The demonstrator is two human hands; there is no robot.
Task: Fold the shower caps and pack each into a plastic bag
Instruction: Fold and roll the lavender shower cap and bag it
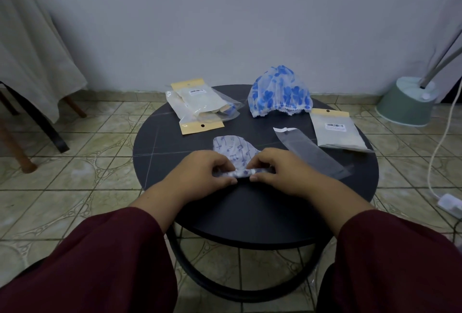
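The white shower cap point(233, 149) with purple music notes lies flattened at the bench's point(250, 210) near middle. The left hand point(207, 170) and right hand point(276, 170) both pinch its rolled near edge

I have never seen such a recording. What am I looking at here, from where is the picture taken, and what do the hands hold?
There is no machine: a person wears a camera on the head, looking down at their own hands. The left hand and right hand pinch the rolled edge of a music-note shower cap on a round dark table. Also on the table: an unfolded blue-flower shower cap, an empty clear plastic bag, a labelled packet at the right and a pile of packets at the left.
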